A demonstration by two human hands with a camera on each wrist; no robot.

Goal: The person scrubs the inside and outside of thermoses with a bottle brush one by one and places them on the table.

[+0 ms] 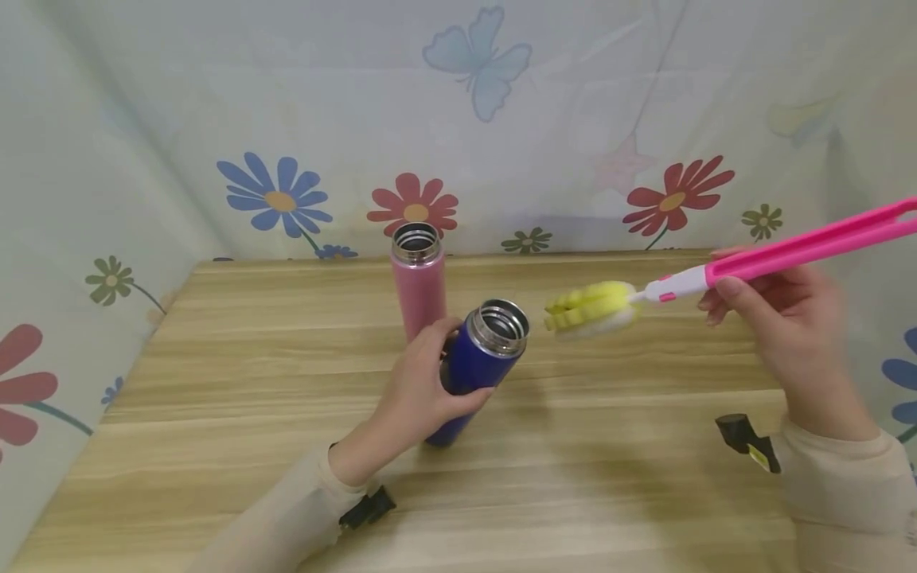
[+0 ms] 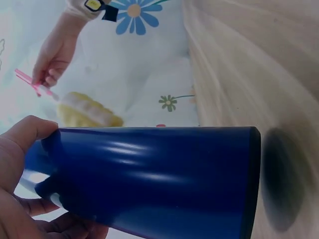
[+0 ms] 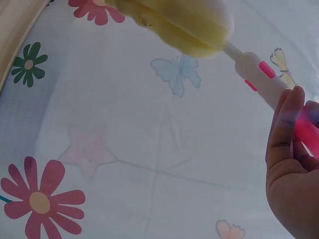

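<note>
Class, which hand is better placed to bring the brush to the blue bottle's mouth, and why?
Probably the right hand: it holds the brush, whose yellow sponge head points toward the open mouth of the blue bottle. The left hand is busy holding that bottle tilted.

I can read no word, brand or number. The blue bottle (image 1: 485,364) in my left hand (image 1: 411,394) shows me no legible lettering on its visible sides, nor does the pink bottle (image 1: 419,290) near it. The same goes for the brush (image 1: 684,282) that my right hand (image 1: 805,326) grips. A small yellow label (image 2: 93,5) sits on the black mount (image 1: 735,434) at my right wrist; whatever it says is too small to make out.
</note>
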